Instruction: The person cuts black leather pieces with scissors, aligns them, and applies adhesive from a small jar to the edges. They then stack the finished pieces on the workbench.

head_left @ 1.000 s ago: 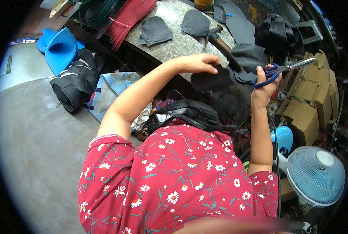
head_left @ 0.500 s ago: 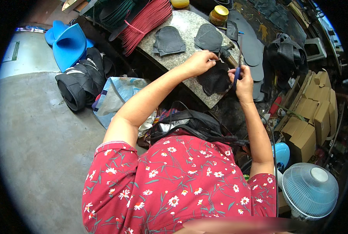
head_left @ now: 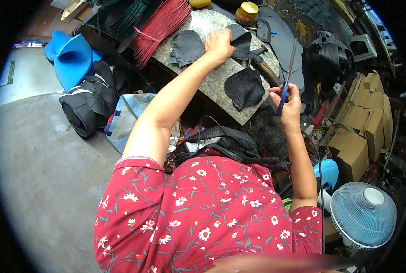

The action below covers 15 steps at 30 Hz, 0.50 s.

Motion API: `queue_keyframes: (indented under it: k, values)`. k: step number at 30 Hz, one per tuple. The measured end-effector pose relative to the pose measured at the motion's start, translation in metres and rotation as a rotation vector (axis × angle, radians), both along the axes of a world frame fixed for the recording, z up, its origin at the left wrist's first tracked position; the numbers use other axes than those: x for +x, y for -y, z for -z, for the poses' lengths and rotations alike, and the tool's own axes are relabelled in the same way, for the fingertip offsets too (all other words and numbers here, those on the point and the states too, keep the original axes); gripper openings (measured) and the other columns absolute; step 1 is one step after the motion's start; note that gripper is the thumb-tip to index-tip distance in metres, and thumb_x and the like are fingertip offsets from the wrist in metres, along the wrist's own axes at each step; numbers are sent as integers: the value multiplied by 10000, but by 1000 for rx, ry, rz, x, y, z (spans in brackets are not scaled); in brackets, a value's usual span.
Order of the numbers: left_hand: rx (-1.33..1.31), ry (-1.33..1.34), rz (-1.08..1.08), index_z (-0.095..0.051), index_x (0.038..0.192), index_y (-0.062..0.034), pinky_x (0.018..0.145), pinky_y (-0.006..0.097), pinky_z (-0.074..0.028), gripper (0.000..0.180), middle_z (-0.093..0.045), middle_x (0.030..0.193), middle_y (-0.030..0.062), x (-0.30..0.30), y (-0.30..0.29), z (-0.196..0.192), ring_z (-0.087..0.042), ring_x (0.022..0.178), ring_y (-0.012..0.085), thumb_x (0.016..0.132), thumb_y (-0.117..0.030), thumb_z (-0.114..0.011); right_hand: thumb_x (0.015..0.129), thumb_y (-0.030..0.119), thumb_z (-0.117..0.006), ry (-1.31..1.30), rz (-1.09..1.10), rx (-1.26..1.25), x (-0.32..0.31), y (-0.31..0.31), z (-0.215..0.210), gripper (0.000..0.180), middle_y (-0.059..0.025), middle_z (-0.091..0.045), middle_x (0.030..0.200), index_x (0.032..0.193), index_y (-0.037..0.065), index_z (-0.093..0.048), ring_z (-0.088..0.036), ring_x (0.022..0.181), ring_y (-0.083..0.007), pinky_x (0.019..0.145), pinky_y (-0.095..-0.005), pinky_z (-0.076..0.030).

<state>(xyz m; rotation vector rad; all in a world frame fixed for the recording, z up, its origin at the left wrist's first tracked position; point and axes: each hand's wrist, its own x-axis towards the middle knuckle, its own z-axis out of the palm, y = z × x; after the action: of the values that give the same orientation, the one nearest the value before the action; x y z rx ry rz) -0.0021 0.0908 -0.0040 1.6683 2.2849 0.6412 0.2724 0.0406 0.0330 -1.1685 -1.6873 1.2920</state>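
In my right hand (head_left: 290,107) is a pair of scissors (head_left: 283,95) with dark blue handles, its long blades pointing away from me. My left hand (head_left: 219,45) is closed at the left edge of a black leather piece (head_left: 240,43), which looks bent or partly raised. Another black leather piece (head_left: 187,46), rounded at the top, lies left of that hand. A third black leather piece (head_left: 244,88) lies by itself near the front corner of the speckled stone slab (head_left: 214,93). A hammer (head_left: 265,68) rests on the slab's right side, its head touching or near the raised piece.
A jar with a yellow lid (head_left: 247,13) stands at the slab's far edge. Bundled red strips (head_left: 162,32) lie at the left. Grey sheets (head_left: 282,50) and a black bag-like heap (head_left: 330,57) are to the right, with cardboard boxes (head_left: 348,154) and a fan (head_left: 363,216) nearer me.
My left hand has let go of the near leather piece and moved up and left to the far one. The scissors have come away from the near piece, which now lies on the slab.
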Motion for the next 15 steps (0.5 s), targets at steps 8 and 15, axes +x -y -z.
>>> queue_keyframes:
  k: [8,15]
  values:
    - [206,446,570,-558,1118,-73,772,332,-499,391,-637,888,123,20,48,-77,-634,844,227,736,0,-599,763,146,-798,82,54,330,-3,-9,-44,522,-48,-661,1126,1137,18,-457,-596,796,-78,745,-229,-486]
    - [59,1331,291,-438,1266,-28,745,330,-527,586,-673,949,130,56,102,-114,-663,882,200,749,-22,-715,762,18,-738,-71,-193,-102,-12,11,-58,392,17,-517,934,1066,66,-495,-507,844,-59,731,-199,-424]
